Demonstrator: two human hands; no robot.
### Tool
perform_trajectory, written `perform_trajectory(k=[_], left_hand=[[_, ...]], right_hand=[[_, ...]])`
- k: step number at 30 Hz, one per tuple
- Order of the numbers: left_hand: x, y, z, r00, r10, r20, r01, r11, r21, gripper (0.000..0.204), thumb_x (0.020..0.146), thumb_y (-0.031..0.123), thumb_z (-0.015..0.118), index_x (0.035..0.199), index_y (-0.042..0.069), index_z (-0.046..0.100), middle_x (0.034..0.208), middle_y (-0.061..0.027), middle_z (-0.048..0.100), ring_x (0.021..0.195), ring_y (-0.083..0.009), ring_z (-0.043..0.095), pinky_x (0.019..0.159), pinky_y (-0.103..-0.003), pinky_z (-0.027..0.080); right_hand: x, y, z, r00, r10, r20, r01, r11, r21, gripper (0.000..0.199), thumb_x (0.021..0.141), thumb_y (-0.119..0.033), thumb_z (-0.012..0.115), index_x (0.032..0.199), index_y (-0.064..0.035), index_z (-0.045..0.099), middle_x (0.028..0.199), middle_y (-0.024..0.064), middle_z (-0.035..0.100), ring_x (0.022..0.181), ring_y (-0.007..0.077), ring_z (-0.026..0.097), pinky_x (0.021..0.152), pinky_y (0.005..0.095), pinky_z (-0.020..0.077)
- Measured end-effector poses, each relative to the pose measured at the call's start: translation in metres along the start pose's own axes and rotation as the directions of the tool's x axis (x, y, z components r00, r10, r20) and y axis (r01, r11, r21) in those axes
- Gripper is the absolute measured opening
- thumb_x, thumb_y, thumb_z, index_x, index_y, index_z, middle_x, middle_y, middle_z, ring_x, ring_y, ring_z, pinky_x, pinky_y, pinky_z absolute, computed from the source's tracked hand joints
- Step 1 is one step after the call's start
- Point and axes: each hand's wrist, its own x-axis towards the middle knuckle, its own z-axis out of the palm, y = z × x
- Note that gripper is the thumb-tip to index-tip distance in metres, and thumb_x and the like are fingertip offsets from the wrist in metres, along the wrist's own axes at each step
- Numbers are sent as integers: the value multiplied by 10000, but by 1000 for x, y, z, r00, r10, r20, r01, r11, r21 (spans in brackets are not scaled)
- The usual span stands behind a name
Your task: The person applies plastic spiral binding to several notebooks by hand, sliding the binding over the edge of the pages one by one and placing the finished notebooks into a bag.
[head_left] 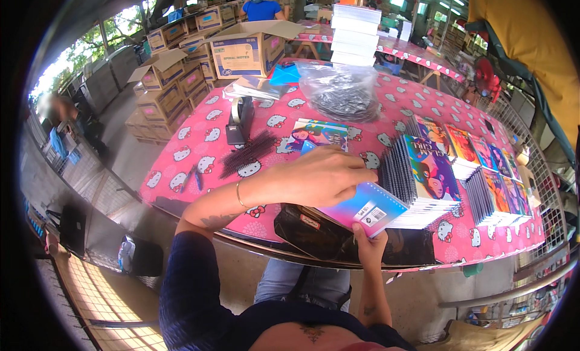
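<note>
A blue-and-pink notebook, its cover marked with a white label, is tilted over the near table edge. Small holes run along its upper right edge. My right hand pinches its lower corner, thumb on the cover. Stretched across the notebook, my left hand has its fingers curled together at the holed edge; whatever is between the fingertips is hidden. Just beyond lie colourful illustrated covers. Dark spiral coils are piled to the left. Close on the right stands a stack of spiral-bound notebooks.
The pink patterned table also bears a tape dispenser, pliers, a clear plastic bag of coils and more notebook stacks. A tall white paper stack and cartons stand beyond. Another person is far back.
</note>
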Motion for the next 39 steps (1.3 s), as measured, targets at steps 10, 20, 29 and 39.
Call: perform_trajectory(k=[10,20,29,39], left_hand=[[1,8,4,996,12,94,-21,995,96,369,847,114,646,1211,54,643,946,-108,635,876,-298,655,800,-453,479],[-114,17,90,837,-354,-418,440,889,128,555,1012,233,579,1505,23,438,1479,-247,471,1393,-272,473,1144,-386,352],[-171,5,149,521,-852,-41,181,157,-971,651,1087,423,437,1544,-32,352,1504,-228,477,1370,-331,484,1143,-425,358],[-255,-225,160,579,-733,-356,780,372,503,407,952,258,624,1285,38,546,1092,-138,607,1068,-355,589,855,-500,514]], right_hand=[[-1,17,2,993,81,86,-87,994,71,305,952,-131,733,1185,54,663,1069,67,717,985,115,617,890,274,477],[-13,25,28,988,-26,152,33,999,-44,650,939,-186,727,1457,54,418,1352,140,529,1242,220,548,1061,346,423],[8,54,-19,995,-42,89,49,996,-78,352,929,-168,749,1194,24,617,1133,112,664,1051,184,627,941,314,479],[-4,42,-11,1000,19,23,-19,999,27,393,913,-211,781,1200,-7,605,1098,47,649,1020,140,590,943,301,453]])
